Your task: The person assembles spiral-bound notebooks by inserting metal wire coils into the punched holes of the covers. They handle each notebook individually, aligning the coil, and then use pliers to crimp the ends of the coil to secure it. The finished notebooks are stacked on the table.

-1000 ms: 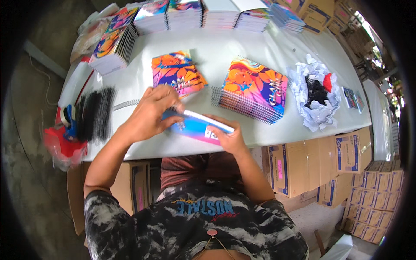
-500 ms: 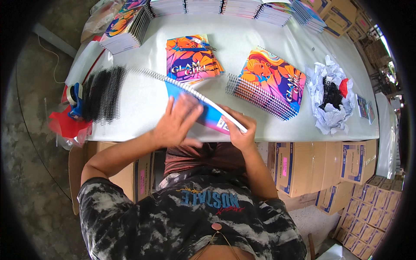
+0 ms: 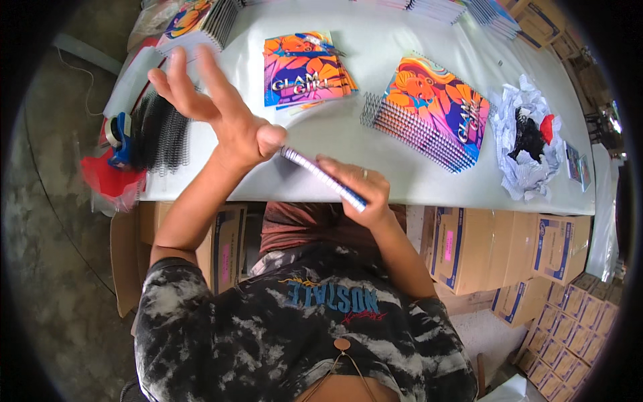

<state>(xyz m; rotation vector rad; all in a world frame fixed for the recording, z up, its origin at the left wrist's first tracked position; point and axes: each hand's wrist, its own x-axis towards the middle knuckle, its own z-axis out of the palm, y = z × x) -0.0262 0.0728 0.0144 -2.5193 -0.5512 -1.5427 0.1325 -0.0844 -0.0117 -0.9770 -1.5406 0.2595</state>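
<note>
My right hand [image 3: 365, 186] grips the lower end of a spiral notebook [image 3: 315, 171], which I see almost edge-on over the table's near edge. My left hand [image 3: 214, 110] is open, its fingers spread and slightly blurred. Its thumb is at the notebook's upper end; whether it touches I cannot tell. Beyond the left hand, partly covered by it, lies a bundle of black wire spiral coils [image 3: 164, 144]. A loose pile of colourful printed covers [image 3: 301, 74] lies ahead, with a blue-handled tool on top. Right of it sits a stack of coil-bound notebooks [image 3: 439, 100].
A blue tape dispenser [image 3: 120, 142] and red plastic [image 3: 110, 177] are at the table's left edge. Crumpled paper [image 3: 509, 164] holding black scraps lies right. Notebook stacks [image 3: 218, 30] line the far side. Cardboard boxes [image 3: 492, 244] stand below the table.
My left hand has swung up and left, off the notebook's cover. The notebook has turned edge-on, hiding the blue cover, still in my right hand. The view has shifted slightly.
</note>
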